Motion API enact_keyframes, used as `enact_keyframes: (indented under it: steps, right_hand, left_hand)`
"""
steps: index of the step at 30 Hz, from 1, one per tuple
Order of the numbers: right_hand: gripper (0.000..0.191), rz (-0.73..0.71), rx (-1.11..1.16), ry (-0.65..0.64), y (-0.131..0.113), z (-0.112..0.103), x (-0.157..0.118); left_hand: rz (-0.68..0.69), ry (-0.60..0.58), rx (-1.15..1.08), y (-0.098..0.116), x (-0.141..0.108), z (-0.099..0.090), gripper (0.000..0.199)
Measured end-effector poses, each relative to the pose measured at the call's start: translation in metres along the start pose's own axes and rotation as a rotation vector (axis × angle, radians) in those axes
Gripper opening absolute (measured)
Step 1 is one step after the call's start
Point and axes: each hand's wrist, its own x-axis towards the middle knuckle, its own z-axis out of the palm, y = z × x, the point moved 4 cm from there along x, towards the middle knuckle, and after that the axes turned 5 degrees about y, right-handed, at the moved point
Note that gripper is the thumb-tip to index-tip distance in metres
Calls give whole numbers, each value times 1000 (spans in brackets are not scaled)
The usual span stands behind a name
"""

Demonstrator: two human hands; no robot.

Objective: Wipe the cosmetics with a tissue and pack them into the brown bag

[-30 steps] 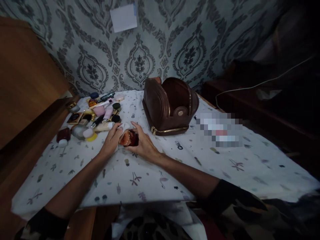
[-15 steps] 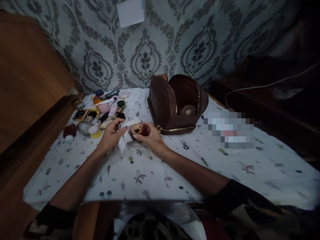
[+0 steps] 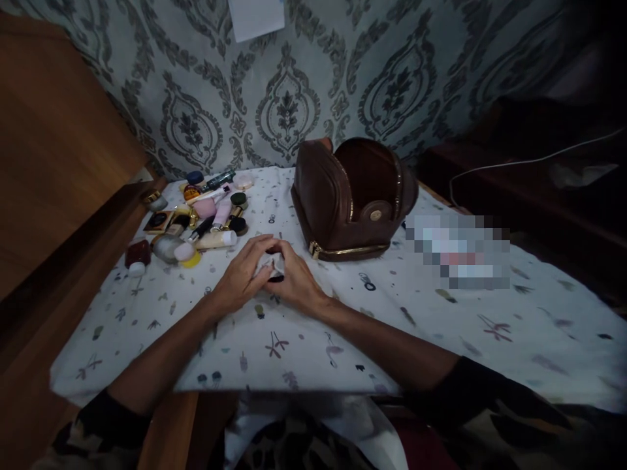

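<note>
Nearest are two dark patterned sleeves, one per forearm, reaching over the front edge of one worktop [image 3: 313, 365] spread with a white printed cover. Two hands meet above it, left of the bag. The left hand [image 3: 242, 275] is curled in, its thumb pressing one crumpled white cloth [image 3: 267, 264]; the right hand [image 3: 297, 279] is bent round one small dark object [image 3: 277, 278] from the other side, so both are gripping. That object sits between the palms, touching the cloth. Fingers hide most of it, so which way it points and how its long axis lies cannot be told.

Farther left lies a loose cluster of cosmetics, too overlapped for a sure total. Countable in it: one dark red bottle [image 3: 138, 253], its white cap toward the near edge; one yellow jar [image 3: 189, 258]; one beige tube [image 3: 214, 240], long axis roughly sideways, white cap to the right; one square black-and-gold compact [image 3: 157, 222]; one dark green lid [image 3: 238, 199].

Beyond the hands, to the right, stands one brown bag [image 3: 326, 209], unzipped, its mouth facing up and toward the person. Behind, one white sheet [image 3: 258, 18] hangs on the patterned wall [image 3: 288, 117].
</note>
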Motion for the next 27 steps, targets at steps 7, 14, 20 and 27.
enact_keyframes:
  steps: [7,14,20,27]
  right_hand:
    - [94,-103,-49,-94,-10,8,-9]
    - [95,-83,-2,-125,-7,11,-11]
    - [81,181,204,31,7,7,-4]
    - [58,337,449,98,17,6,5]
  left_hand:
    - [-321,199,-203,-12,1,-10,43]
    - [-625,257,-563,-40,-1,-10,12]
    - [-613,199,-560,-44,1,-8,22]
    - [-283,-39,-361,-35,2,-9,59]
